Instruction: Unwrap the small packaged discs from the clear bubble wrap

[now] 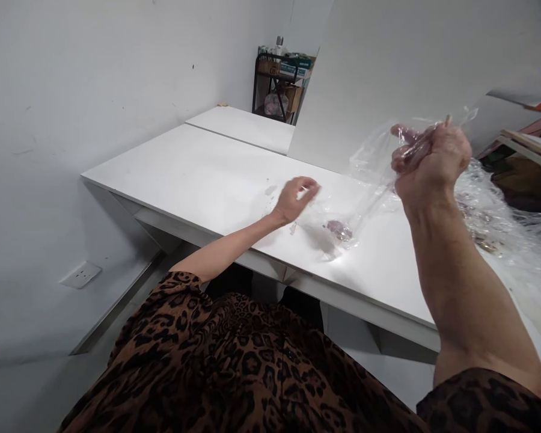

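1. From where I stand, a purplish item (339, 230) rests on the near part of the desk (184, 174), seen through clear plastic (372, 159).
2. That plastic rises to the right, up to the person's right hand (428, 150), lifted above the desk. Film covers its fingers; I cannot tell whether they pinch it.
3. The left hand (296, 199) hovers just left of the purplish item, its fingers curved with a gap inside the curl; I cannot tell whether the tips grip any film.
4. Right of the raised hand lies 1 heap of crumpled clear wrapping (518, 240).
5. Both arms come from 1 leopard-print garment (243, 373).
6. Beyond the desk, 1 white panel (388, 72) stands right of a black rack (255, 90); 1 wall socket (81, 275) sits at the near left.
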The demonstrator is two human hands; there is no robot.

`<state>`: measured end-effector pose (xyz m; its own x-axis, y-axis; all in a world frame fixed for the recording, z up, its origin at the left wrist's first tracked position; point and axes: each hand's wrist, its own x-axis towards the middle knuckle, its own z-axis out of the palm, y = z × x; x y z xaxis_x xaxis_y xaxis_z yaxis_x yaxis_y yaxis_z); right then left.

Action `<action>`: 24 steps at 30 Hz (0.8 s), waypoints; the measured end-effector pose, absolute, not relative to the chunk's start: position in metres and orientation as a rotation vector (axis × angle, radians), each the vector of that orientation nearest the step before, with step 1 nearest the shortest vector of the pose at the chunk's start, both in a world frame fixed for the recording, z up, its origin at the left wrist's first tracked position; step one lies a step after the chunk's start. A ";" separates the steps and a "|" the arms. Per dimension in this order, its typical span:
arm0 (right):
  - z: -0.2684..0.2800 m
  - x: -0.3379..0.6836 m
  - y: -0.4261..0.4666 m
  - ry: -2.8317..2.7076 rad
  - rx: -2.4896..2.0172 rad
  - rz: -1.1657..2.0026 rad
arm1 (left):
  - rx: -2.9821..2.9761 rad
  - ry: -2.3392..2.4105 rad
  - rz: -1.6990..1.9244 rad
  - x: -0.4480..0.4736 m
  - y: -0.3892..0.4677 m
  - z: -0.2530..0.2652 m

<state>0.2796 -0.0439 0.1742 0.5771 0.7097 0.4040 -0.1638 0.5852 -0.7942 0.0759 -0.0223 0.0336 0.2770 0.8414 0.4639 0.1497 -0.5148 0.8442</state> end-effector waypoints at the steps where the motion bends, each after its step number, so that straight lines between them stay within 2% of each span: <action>1: 0.181 0.278 -0.042 -0.810 -0.789 0.571 | 2.011 0.807 1.142 0.084 -0.029 0.038; 5: 0.212 0.271 -0.038 -0.902 -0.991 0.612 | 2.332 0.772 0.939 0.115 -0.043 0.051; 10: 0.234 0.277 -0.041 -1.034 -1.010 0.431 | 2.419 0.933 1.091 0.129 -0.012 0.068; 17: 0.233 0.314 -0.026 -0.980 -0.936 0.304 | 2.372 0.864 1.233 0.121 0.020 0.111; 21: 0.220 0.324 -0.029 -1.018 -0.815 0.354 | 1.930 0.852 1.441 0.113 0.027 0.146; 24: 0.178 0.317 -0.038 -1.046 -0.779 0.517 | 1.416 0.843 1.644 0.093 0.041 0.170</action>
